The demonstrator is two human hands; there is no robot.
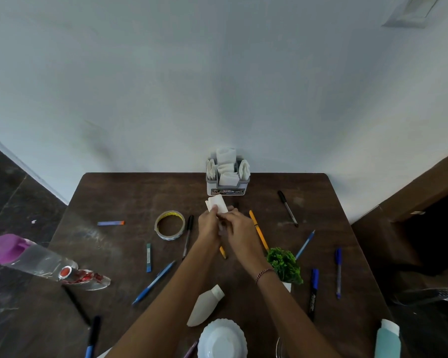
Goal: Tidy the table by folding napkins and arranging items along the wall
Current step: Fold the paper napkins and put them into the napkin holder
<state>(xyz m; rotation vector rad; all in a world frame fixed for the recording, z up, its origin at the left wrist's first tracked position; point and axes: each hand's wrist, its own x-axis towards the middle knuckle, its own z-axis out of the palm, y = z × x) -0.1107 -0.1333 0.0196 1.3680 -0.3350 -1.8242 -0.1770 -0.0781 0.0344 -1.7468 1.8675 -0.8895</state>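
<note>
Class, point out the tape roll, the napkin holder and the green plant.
tape roll (170,235), head view, near rim.
napkin holder (228,191), head view, front wall.
green plant (285,264), head view, leaves.

The left forearm and right forearm are bare along all their visible length. A thin braided bracelet, banded reddish and pale, circles the wrist just behind the right grip.

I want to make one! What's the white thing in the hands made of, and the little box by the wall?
The napkin looks like soft, matte tissue paper: it creases where the left hand and right hand pinch it. The holder seems smooth hard plastic, white with a grey rim; its walls stand straight.
</note>
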